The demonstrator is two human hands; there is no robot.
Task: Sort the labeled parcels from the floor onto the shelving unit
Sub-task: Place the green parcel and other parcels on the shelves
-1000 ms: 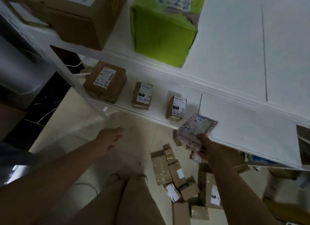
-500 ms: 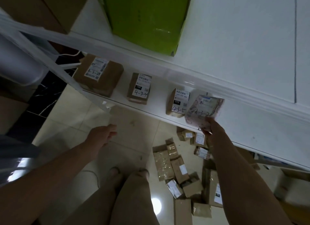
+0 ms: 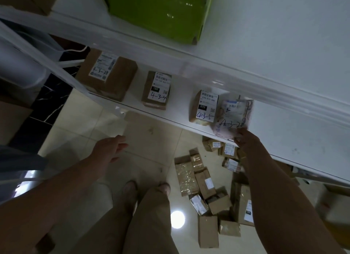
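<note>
The right hand [image 3: 244, 142], fingers pinching the pink parcel [image 3: 233, 117], has just brought it up onto the shelf [image 3: 284, 132] beside the 4-3-5 box [image 3: 205, 107], nearly placed, while the left hand [image 3: 109, 149] hangs loosely spread and empty.

parcel depot: white shelving [image 3: 284, 74], labeled boxes [image 3: 157, 90], floor pile [image 3: 206, 183].

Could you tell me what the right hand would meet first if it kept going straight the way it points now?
Probably the lower shelf surface: the right hand is pushing the soft pink parcel onto it, beside the box marked 4-3-5. Depth behind is unclear.
</note>
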